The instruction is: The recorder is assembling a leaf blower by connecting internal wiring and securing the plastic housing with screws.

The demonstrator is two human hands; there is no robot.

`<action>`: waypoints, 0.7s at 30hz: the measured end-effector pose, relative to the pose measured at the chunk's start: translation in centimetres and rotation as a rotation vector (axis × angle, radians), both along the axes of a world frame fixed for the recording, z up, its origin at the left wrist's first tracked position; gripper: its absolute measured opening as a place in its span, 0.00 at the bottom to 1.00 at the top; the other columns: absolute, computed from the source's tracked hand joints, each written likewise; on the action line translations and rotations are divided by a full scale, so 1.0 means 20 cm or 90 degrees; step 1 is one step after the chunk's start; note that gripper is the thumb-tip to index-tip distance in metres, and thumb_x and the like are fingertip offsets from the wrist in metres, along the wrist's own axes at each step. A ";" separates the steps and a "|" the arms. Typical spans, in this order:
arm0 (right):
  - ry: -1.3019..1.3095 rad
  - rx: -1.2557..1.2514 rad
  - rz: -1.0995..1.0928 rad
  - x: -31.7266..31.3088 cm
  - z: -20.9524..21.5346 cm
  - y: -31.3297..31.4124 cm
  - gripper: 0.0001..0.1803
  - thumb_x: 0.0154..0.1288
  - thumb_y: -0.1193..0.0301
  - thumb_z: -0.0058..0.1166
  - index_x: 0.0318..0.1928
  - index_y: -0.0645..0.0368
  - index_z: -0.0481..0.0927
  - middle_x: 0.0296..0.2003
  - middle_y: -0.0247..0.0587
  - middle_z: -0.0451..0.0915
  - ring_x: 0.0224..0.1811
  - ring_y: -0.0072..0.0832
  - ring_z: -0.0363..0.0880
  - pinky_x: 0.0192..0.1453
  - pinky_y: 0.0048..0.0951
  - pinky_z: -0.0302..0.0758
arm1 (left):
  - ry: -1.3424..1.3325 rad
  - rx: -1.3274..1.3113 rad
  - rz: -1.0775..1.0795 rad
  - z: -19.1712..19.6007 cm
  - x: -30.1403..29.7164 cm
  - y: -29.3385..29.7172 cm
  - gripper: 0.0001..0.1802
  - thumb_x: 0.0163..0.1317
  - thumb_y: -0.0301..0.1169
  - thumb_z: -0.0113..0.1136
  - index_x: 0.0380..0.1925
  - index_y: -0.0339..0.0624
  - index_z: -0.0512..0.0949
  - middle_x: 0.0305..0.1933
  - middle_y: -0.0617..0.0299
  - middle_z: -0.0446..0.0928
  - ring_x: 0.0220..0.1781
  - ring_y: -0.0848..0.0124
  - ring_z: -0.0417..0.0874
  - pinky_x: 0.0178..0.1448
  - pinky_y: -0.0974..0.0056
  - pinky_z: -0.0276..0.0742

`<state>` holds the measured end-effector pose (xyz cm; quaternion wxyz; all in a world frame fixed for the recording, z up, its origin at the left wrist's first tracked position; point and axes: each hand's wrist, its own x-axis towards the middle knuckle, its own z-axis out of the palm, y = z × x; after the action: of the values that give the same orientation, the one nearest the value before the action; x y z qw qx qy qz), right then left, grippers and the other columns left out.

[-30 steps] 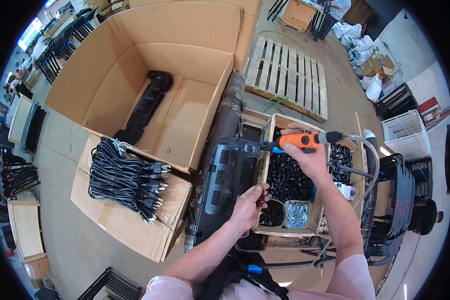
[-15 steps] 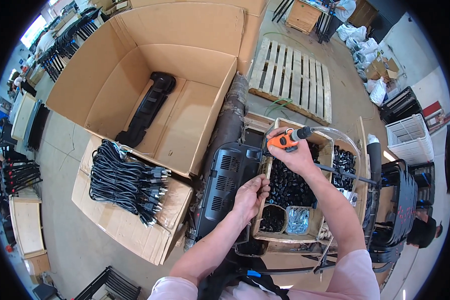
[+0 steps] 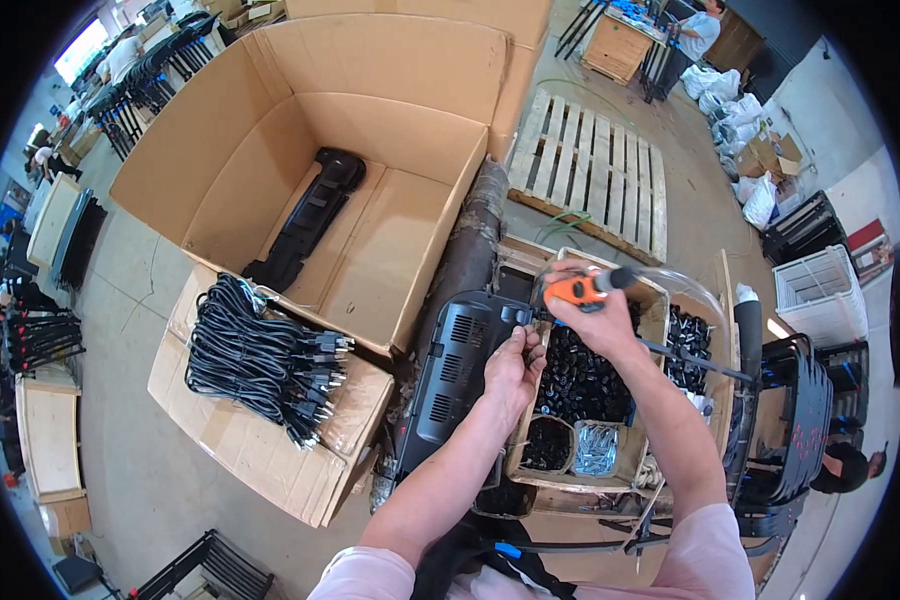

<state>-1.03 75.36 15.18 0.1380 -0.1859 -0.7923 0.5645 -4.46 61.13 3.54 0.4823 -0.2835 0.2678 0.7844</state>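
My right hand [image 3: 598,322] is wrapped around an orange and black power screwdriver [image 3: 576,291] with a clear hose at its back end. Its front end points left, toward the upper right end of a black vented plastic housing [image 3: 432,400]. Beside that end, my left hand [image 3: 511,368] is closed, thumb and fingers pinched at the housing's right edge; what they hold, if anything, is hidden. Under my right forearm stands a wooden bin [image 3: 519,448] of small black plastic parts [image 3: 580,372]. A small tub of silver screws [image 3: 596,448] and another tub of black pieces [image 3: 547,440] sit at its near end.
A large open cardboard box [image 3: 375,300] at left holds a long black plastic cover [image 3: 310,220]. Bundled black cables [image 3: 260,355] lie on its near flap. Behind the bin are a wooden pallet [image 3: 595,170] and white sacks [image 3: 735,110]. Black metal frames [image 3: 795,430] stand at right.
My left hand has moved up along the housing's edge, nearer its upper end. The screwdriver, still in my right hand, has tilted slightly. The whole view has shifted a little.
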 end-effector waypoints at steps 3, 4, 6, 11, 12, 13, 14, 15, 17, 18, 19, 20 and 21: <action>0.065 -0.070 -0.010 0.05 0.14 -0.03 0.26 0.60 0.75 0.72 0.59 0.65 0.80 0.51 0.41 0.88 0.56 0.26 0.85 0.65 0.32 0.80 | -0.058 0.041 0.062 0.03 -0.05 0.04 0.14 0.83 0.41 0.53 0.45 0.46 0.82 0.35 0.69 0.82 0.33 0.74 0.83 0.34 0.69 0.83; 0.066 -0.069 0.003 0.05 0.16 -0.04 0.26 0.60 0.75 0.72 0.59 0.65 0.79 0.52 0.43 0.88 0.56 0.26 0.85 0.66 0.33 0.80 | -0.073 0.054 0.089 0.04 -0.06 0.04 0.13 0.82 0.41 0.55 0.45 0.46 0.82 0.35 0.69 0.81 0.33 0.74 0.81 0.37 0.70 0.83; 0.056 -0.068 0.017 0.05 0.18 -0.05 0.28 0.60 0.76 0.73 0.60 0.66 0.78 0.53 0.45 0.89 0.58 0.27 0.85 0.67 0.35 0.80 | -0.099 0.066 0.113 0.05 -0.10 0.04 0.12 0.82 0.40 0.55 0.45 0.45 0.82 0.34 0.69 0.81 0.33 0.74 0.81 0.37 0.71 0.82; 0.081 -0.100 0.027 0.04 0.17 -0.06 0.28 0.61 0.77 0.72 0.62 0.66 0.77 0.53 0.47 0.89 0.57 0.29 0.85 0.68 0.36 0.80 | -0.137 0.103 0.128 0.07 -0.15 0.03 0.10 0.81 0.38 0.57 0.46 0.44 0.81 0.34 0.69 0.80 0.32 0.75 0.80 0.37 0.72 0.82; 0.077 -0.104 0.029 0.04 0.17 -0.06 0.29 0.61 0.77 0.72 0.62 0.66 0.77 0.53 0.47 0.88 0.58 0.29 0.85 0.68 0.36 0.80 | -0.139 0.109 0.122 0.07 -0.15 0.03 0.11 0.81 0.39 0.57 0.45 0.44 0.81 0.34 0.68 0.79 0.32 0.75 0.79 0.37 0.72 0.81; 0.074 -0.108 0.030 0.04 0.17 -0.07 0.29 0.61 0.77 0.72 0.62 0.66 0.77 0.53 0.47 0.88 0.58 0.29 0.85 0.68 0.36 0.80 | -0.141 0.115 0.116 0.08 -0.15 0.03 0.11 0.81 0.39 0.57 0.45 0.44 0.81 0.34 0.68 0.79 0.32 0.75 0.79 0.37 0.72 0.81; 0.074 -0.108 0.033 0.03 0.17 -0.07 0.29 0.61 0.77 0.72 0.62 0.66 0.77 0.53 0.47 0.88 0.58 0.29 0.85 0.68 0.36 0.80 | -0.140 0.116 0.118 0.07 -0.16 0.02 0.11 0.81 0.39 0.57 0.45 0.44 0.81 0.34 0.68 0.79 0.32 0.75 0.79 0.37 0.72 0.81; 0.072 -0.110 0.037 0.03 0.16 -0.07 0.28 0.61 0.77 0.71 0.62 0.66 0.77 0.54 0.47 0.88 0.58 0.29 0.85 0.68 0.36 0.80 | -0.136 0.135 0.103 0.07 -0.17 0.01 0.11 0.81 0.40 0.57 0.45 0.45 0.81 0.34 0.68 0.79 0.32 0.75 0.79 0.37 0.72 0.81; 0.069 -0.111 0.044 0.02 0.16 -0.08 0.28 0.61 0.78 0.71 0.61 0.66 0.77 0.54 0.47 0.88 0.58 0.29 0.85 0.68 0.36 0.80 | -0.131 0.155 0.091 0.05 -0.18 0.00 0.12 0.81 0.40 0.57 0.45 0.45 0.81 0.34 0.68 0.79 0.32 0.75 0.79 0.37 0.72 0.81; 0.073 -0.118 0.042 0.00 0.16 -0.08 0.28 0.61 0.77 0.71 0.62 0.66 0.77 0.54 0.47 0.88 0.58 0.28 0.85 0.68 0.35 0.80 | -0.119 0.167 0.088 0.04 -0.19 -0.01 0.12 0.81 0.41 0.57 0.45 0.45 0.81 0.34 0.68 0.79 0.32 0.74 0.78 0.38 0.71 0.81; 0.078 -0.125 0.040 -0.01 0.16 -0.09 0.28 0.61 0.77 0.71 0.62 0.66 0.77 0.54 0.46 0.87 0.58 0.28 0.85 0.68 0.35 0.80 | -0.107 0.178 0.085 0.03 -0.19 -0.02 0.13 0.81 0.42 0.57 0.45 0.45 0.81 0.35 0.67 0.78 0.32 0.74 0.78 0.39 0.71 0.82; 0.075 -0.123 0.040 -0.02 0.15 -0.09 0.28 0.61 0.77 0.71 0.62 0.66 0.77 0.54 0.46 0.87 0.58 0.28 0.85 0.68 0.35 0.80 | -0.109 0.180 0.085 0.05 -0.19 -0.01 0.13 0.81 0.42 0.57 0.45 0.45 0.81 0.35 0.67 0.78 0.32 0.74 0.78 0.39 0.71 0.82; 0.082 -0.102 0.037 -0.03 0.13 -0.09 0.28 0.62 0.77 0.71 0.62 0.65 0.77 0.54 0.45 0.87 0.58 0.28 0.84 0.67 0.35 0.80 | -0.095 0.124 0.085 0.08 -0.18 0.00 0.14 0.82 0.43 0.54 0.46 0.44 0.80 0.35 0.66 0.79 0.33 0.72 0.80 0.41 0.69 0.83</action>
<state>-1.66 73.59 17.77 0.1569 -0.1366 -0.7392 0.6405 -8.15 61.13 5.10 0.4729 -0.3101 0.1341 0.8137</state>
